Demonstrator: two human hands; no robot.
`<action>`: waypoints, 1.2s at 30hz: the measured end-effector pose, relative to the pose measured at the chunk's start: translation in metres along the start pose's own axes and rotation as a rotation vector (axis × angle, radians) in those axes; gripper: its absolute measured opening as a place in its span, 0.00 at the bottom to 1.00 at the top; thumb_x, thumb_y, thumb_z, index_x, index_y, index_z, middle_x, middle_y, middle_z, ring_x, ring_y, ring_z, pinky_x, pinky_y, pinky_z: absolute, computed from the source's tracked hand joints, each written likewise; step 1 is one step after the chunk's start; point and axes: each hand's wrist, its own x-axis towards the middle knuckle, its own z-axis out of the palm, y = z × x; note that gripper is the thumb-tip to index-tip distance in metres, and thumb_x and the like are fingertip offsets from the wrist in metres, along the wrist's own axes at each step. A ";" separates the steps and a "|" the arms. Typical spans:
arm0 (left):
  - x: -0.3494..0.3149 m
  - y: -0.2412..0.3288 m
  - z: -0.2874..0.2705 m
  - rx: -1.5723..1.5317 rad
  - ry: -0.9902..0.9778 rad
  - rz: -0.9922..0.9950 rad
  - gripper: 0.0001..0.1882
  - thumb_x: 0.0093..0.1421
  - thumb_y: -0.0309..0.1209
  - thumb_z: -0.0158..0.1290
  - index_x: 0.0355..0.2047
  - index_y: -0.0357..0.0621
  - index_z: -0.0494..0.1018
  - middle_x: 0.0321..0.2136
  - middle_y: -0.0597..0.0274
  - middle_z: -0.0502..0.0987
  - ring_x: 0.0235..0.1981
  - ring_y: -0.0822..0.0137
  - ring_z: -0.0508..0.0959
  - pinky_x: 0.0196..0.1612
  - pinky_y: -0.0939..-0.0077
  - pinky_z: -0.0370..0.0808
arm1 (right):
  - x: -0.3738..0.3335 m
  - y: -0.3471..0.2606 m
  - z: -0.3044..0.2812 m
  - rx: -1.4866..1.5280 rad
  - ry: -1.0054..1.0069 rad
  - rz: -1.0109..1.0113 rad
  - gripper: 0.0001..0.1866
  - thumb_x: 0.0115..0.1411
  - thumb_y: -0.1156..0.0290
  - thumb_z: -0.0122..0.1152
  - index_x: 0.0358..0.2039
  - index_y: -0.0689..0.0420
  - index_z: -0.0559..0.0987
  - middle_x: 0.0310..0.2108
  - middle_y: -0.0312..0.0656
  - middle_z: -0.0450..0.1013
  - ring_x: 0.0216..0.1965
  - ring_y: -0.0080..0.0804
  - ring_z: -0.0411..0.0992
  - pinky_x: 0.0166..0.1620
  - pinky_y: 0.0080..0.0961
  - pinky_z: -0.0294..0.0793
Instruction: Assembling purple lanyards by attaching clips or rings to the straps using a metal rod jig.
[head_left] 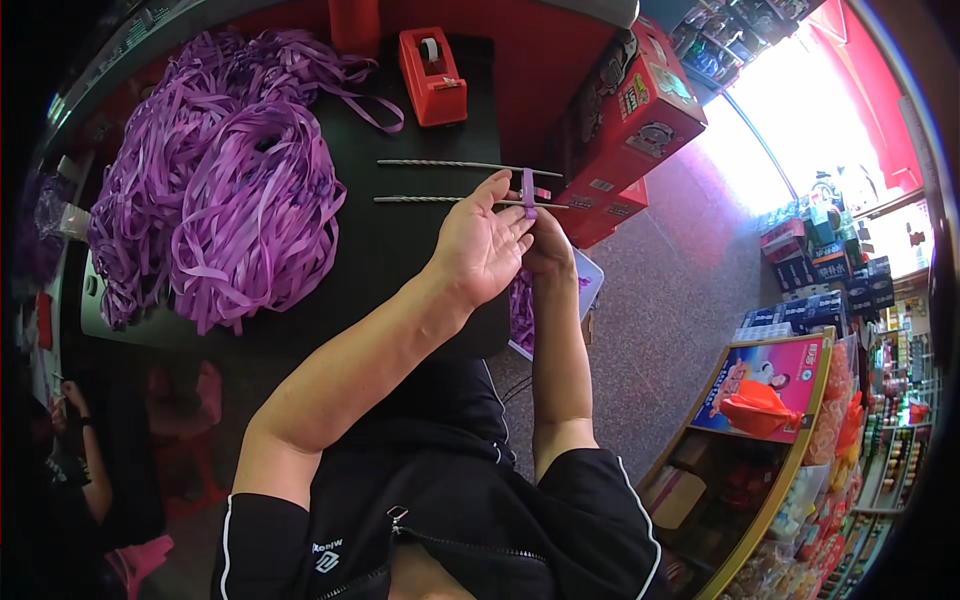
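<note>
Two thin twisted metal rods (425, 198) lie side by side over the dark table's right edge. A narrow purple ribbon (529, 190) runs across both near their right ends. My left hand (478, 240) is open, palm up, with the fingers stretched toward the ribbon and the thumb beside the rods. Close under the ribbon's lower end is my right hand (549, 245), its fingers curled at the ribbon and partly hidden behind my left hand. Below it, a pale bin (592, 285) with more purple ribbon shows between my forearms.
A big heap of purple ribbon (255, 200) covers the left of the dark table (385, 270). A red tape dispenser (433, 80) stands at the back. Red boxes (630, 120) are stacked right of the table. A display cabinet (750, 400) stands farther right. Another person's arm (95, 460) shows far left.
</note>
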 end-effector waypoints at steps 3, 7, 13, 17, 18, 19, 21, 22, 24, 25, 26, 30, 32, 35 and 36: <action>0.000 -0.002 0.003 -0.007 0.022 -0.008 0.26 0.67 0.37 0.39 0.63 0.49 0.50 0.65 0.33 0.36 0.69 0.47 0.37 0.68 0.57 0.32 | 0.003 0.004 -0.014 0.160 -0.055 0.032 0.16 0.62 0.71 0.50 0.49 0.62 0.70 0.37 0.46 0.75 0.36 0.32 0.77 0.40 0.29 0.79; 0.002 -0.004 0.002 0.017 -0.011 -0.020 0.26 0.67 0.37 0.40 0.63 0.48 0.51 0.65 0.32 0.37 0.69 0.47 0.38 0.68 0.57 0.32 | 0.005 0.007 -0.025 0.209 -0.052 0.009 0.16 0.62 0.69 0.52 0.50 0.60 0.70 0.37 0.43 0.76 0.34 0.30 0.77 0.39 0.27 0.79; 0.004 -0.003 -0.001 0.010 -0.031 -0.010 0.25 0.66 0.38 0.41 0.62 0.49 0.52 0.65 0.33 0.38 0.69 0.47 0.38 0.68 0.57 0.33 | 0.007 0.009 -0.016 0.258 -0.090 -0.016 0.17 0.61 0.71 0.55 0.49 0.60 0.70 0.34 0.41 0.76 0.32 0.27 0.77 0.35 0.23 0.79; 0.003 -0.005 0.003 -0.014 -0.001 -0.012 0.25 0.66 0.37 0.41 0.62 0.49 0.53 0.65 0.33 0.39 0.69 0.47 0.38 0.68 0.57 0.33 | 0.009 0.006 -0.024 0.282 -0.137 -0.001 0.13 0.60 0.72 0.57 0.45 0.59 0.73 0.33 0.41 0.76 0.31 0.26 0.77 0.34 0.22 0.79; 0.003 -0.005 0.004 -0.023 0.012 -0.017 0.24 0.66 0.37 0.41 0.62 0.49 0.53 0.65 0.34 0.39 0.69 0.47 0.39 0.68 0.57 0.32 | 0.008 0.006 -0.025 0.286 -0.136 -0.003 0.11 0.60 0.72 0.57 0.43 0.59 0.74 0.33 0.41 0.76 0.32 0.27 0.77 0.34 0.22 0.79; 0.003 -0.004 0.003 -0.024 0.004 -0.015 0.24 0.66 0.37 0.41 0.62 0.49 0.54 0.65 0.34 0.39 0.69 0.47 0.39 0.68 0.57 0.32 | 0.008 0.005 -0.024 0.289 -0.135 -0.005 0.10 0.59 0.72 0.57 0.41 0.59 0.75 0.33 0.41 0.76 0.32 0.27 0.77 0.34 0.21 0.79; 0.002 -0.004 0.002 -0.027 -0.011 -0.012 0.24 0.66 0.37 0.40 0.61 0.49 0.54 0.65 0.34 0.39 0.69 0.47 0.38 0.68 0.57 0.32 | 0.007 0.002 -0.022 0.252 -0.105 -0.010 0.08 0.59 0.72 0.57 0.39 0.59 0.76 0.33 0.41 0.77 0.33 0.27 0.77 0.36 0.22 0.79; 0.002 -0.004 0.002 -0.027 -0.017 -0.013 0.24 0.66 0.37 0.41 0.61 0.49 0.54 0.65 0.34 0.39 0.69 0.47 0.38 0.68 0.57 0.32 | 0.005 0.000 -0.021 0.234 -0.090 -0.014 0.07 0.59 0.72 0.57 0.37 0.59 0.77 0.32 0.41 0.77 0.33 0.27 0.76 0.36 0.22 0.79; 0.002 -0.004 0.002 -0.027 -0.029 -0.015 0.24 0.66 0.37 0.41 0.61 0.49 0.54 0.66 0.33 0.38 0.69 0.47 0.38 0.68 0.57 0.32 | 0.003 -0.005 -0.021 0.149 -0.058 -0.034 0.07 0.59 0.72 0.57 0.38 0.58 0.77 0.32 0.41 0.77 0.34 0.28 0.76 0.38 0.24 0.78; 0.002 -0.003 0.002 -0.025 -0.018 -0.017 0.24 0.66 0.38 0.41 0.61 0.49 0.54 0.65 0.33 0.38 0.69 0.47 0.38 0.68 0.57 0.32 | 0.002 -0.009 -0.018 0.107 -0.044 -0.043 0.07 0.59 0.72 0.57 0.38 0.58 0.77 0.32 0.41 0.77 0.35 0.28 0.76 0.39 0.25 0.78; 0.002 -0.003 0.001 -0.024 -0.008 -0.019 0.24 0.66 0.38 0.42 0.61 0.49 0.54 0.65 0.32 0.37 0.69 0.47 0.37 0.68 0.57 0.32 | 0.001 -0.015 -0.014 0.103 -0.065 0.005 0.07 0.59 0.72 0.57 0.37 0.59 0.77 0.32 0.41 0.77 0.35 0.29 0.76 0.40 0.26 0.78; 0.003 -0.003 0.001 -0.027 -0.005 -0.030 0.25 0.65 0.38 0.43 0.60 0.48 0.54 0.65 0.31 0.36 0.69 0.47 0.36 0.68 0.57 0.31 | 0.001 -0.045 -0.012 0.011 -0.064 0.136 0.08 0.59 0.72 0.56 0.36 0.61 0.77 0.33 0.44 0.77 0.35 0.33 0.76 0.41 0.29 0.76; 0.003 -0.003 0.001 -0.031 -0.001 -0.034 0.24 0.65 0.38 0.43 0.59 0.48 0.55 0.65 0.31 0.36 0.69 0.46 0.37 0.68 0.56 0.31 | 0.000 -0.057 -0.011 -0.089 -0.013 0.161 0.09 0.59 0.72 0.56 0.36 0.63 0.77 0.34 0.45 0.77 0.35 0.35 0.76 0.41 0.30 0.76; 0.004 -0.002 -0.002 -0.041 -0.005 -0.028 0.23 0.65 0.39 0.44 0.58 0.48 0.57 0.65 0.31 0.37 0.69 0.46 0.37 0.68 0.56 0.31 | -0.005 -0.072 -0.001 -0.227 0.047 0.179 0.10 0.59 0.72 0.55 0.36 0.66 0.78 0.35 0.48 0.77 0.35 0.36 0.76 0.42 0.30 0.75; 0.005 -0.002 -0.004 -0.045 -0.008 -0.024 0.22 0.65 0.39 0.44 0.57 0.48 0.57 0.65 0.31 0.37 0.69 0.46 0.37 0.68 0.55 0.31 | -0.006 -0.074 0.005 -0.248 0.050 0.185 0.10 0.59 0.73 0.55 0.36 0.67 0.78 0.35 0.48 0.77 0.35 0.36 0.76 0.42 0.31 0.75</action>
